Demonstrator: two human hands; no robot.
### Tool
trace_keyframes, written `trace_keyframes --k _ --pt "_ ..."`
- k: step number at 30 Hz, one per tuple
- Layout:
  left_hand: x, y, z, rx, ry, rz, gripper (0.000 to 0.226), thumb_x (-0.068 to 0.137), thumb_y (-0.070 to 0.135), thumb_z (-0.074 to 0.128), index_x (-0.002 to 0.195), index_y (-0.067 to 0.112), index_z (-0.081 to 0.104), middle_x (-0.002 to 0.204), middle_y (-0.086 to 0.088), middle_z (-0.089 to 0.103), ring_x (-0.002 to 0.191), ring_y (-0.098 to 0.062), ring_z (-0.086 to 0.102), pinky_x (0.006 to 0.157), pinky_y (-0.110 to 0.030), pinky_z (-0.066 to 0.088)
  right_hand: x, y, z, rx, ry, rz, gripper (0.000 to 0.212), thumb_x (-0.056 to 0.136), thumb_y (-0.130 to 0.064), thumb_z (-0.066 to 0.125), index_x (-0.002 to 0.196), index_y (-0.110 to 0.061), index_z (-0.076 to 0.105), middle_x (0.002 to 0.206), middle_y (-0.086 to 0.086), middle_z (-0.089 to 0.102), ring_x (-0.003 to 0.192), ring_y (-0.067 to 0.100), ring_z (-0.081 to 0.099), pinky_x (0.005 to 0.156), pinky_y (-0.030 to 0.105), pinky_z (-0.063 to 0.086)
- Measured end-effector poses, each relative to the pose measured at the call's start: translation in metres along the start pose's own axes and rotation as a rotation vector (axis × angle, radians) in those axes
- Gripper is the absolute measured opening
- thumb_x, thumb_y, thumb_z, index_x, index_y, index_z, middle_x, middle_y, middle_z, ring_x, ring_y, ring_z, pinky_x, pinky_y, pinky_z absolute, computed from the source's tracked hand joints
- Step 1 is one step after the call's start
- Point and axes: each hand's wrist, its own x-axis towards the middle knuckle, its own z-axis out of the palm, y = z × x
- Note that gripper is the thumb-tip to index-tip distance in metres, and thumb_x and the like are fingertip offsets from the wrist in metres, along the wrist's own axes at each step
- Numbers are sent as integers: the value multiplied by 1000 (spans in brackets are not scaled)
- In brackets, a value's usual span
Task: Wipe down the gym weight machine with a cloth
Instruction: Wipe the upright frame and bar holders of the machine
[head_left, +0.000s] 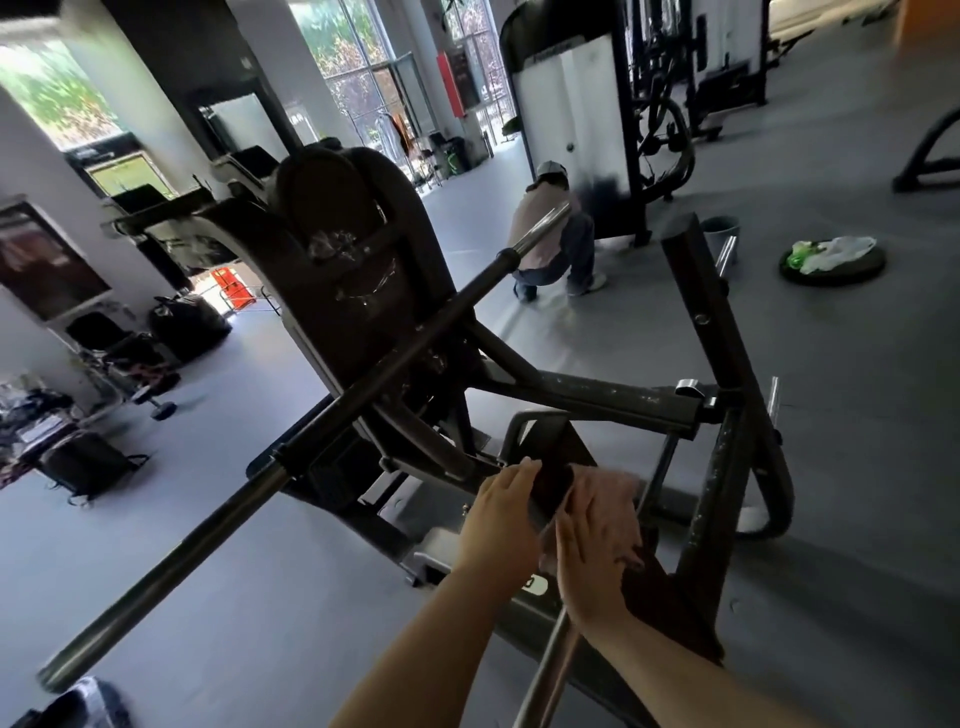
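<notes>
Pressing a pink cloth (605, 499) flat under straight fingers, the right hand (592, 561) works a dark pad (558, 457) low on the weight machine (363, 270); the left hand (501, 512), fingers extended, steadies the pad's edge.

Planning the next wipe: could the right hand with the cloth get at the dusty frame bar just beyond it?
Probably yes: the right hand presses the pink cloth on the pad, and nothing visible blocks the dusty frame bar.
</notes>
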Motion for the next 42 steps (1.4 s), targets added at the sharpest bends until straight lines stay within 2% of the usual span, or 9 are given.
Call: trace_keyframes --k 6,10,16,21,26,28,30,37,42 --pt "1 -1 -1 -10 -20 3 70 89 -5 44 148 27 26 154 9 25 143 -12 17 115 -29 17 -17 15 3 21 -139 11 79 76 -77 -14 142 -33 -13 159 5 -13 146 19 -15 120 40 -1" --pt "1 -1 -1 -9 -14 2 73 88 -8 44 148 27 26 154 8 25 143 -12 16 116 -30 17 -21 -5 -5 119 -98 86 76 95 -61 15 148 -8 9 152 24 23 144 23 17 117 31 13" --pt "3 -2 2 0 -15 3 70 89 -3 47 149 25 24 155 8 25 143 -12 17 114 -27 18 -17 13 7 17 -140 -40 93 72 -85 -8 147 -31 -14 158 3 -21 145 17 -21 120 45 0" --pt "2 -2 3 11 -7 -6 72 87 -8 44 148 25 25 154 7 26 143 -12 17 115 -30 19 -12 4 9 102 -16 98 93 78 -84 8 144 -24 33 129 13 44 125 31 40 107 50 30" --pt "3 0 5 9 -16 -15 58 95 8 45 148 23 27 152 4 31 141 -14 24 114 -29 20 0 -6 5 -64 -72 -167 84 79 -72 -1 150 -26 -2 157 -1 -7 145 17 -9 119 47 4" --pt "2 1 3 24 -41 -13 65 92 2 46 149 24 24 155 5 25 143 -14 18 115 -31 19 -8 1 -5 79 -74 -92 95 70 -87 -6 149 -34 1 156 19 14 147 21 11 119 37 13" --pt "0 2 1 35 -43 -12 72 89 -6 42 150 26 21 156 7 21 144 -13 14 116 -32 18 -13 -1 -13 162 -19 -4 94 58 -95 -4 127 -39 25 109 16 54 116 8 52 107 11 23" --pt "6 2 4 36 -20 -24 50 99 20 43 147 23 28 151 3 33 139 -17 29 113 -30 23 19 -21 -8 -76 -27 -314 52 101 -25 36 149 -13 21 153 18 20 144 24 7 119 27 -4" --pt "3 6 6 45 14 -55 71 89 -5 43 149 26 22 156 7 23 143 -13 18 116 -31 17 23 -11 -26 73 27 82 68 92 -54 22 143 -11 33 144 18 34 136 32 32 110 50 29"
